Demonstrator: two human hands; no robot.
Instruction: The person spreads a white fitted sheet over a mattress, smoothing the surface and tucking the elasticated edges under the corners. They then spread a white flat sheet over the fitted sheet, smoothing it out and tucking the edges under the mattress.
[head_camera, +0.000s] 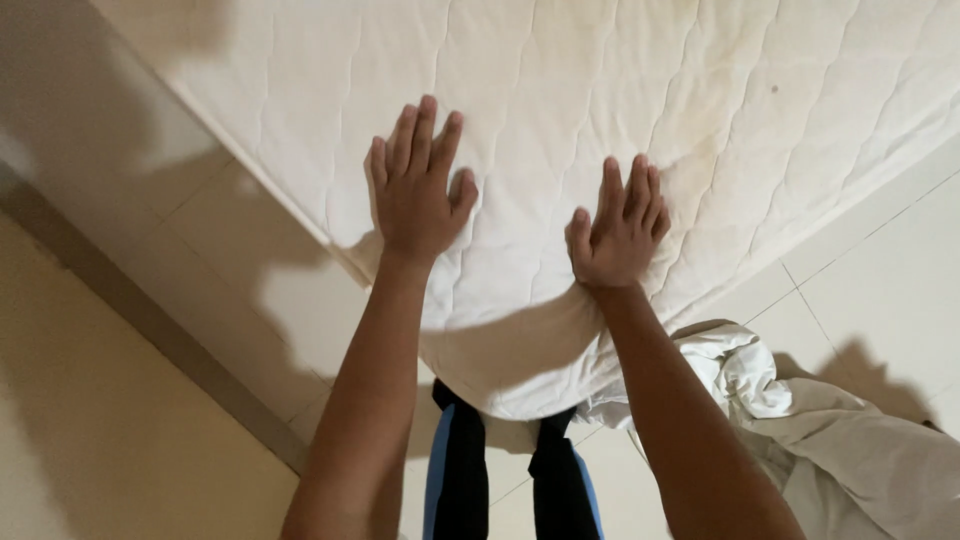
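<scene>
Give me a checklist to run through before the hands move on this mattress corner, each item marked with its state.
1. Left hand flat on the mattress, fingers spread: ok.
2. Right hand flat on the mattress near the corner: ok.
3. Both hands free of any object: ok.
4. Mattress bare, no sheet over it: ok.
5. Crumpled white sheet lies on the tiled floor at the right, away from the hands: ok.
6. Footing beside the sheet: cannot tell, feet out of view.

Warm dim light, hard arm shadows on mattress (600, 90), sharp focus.
</scene>
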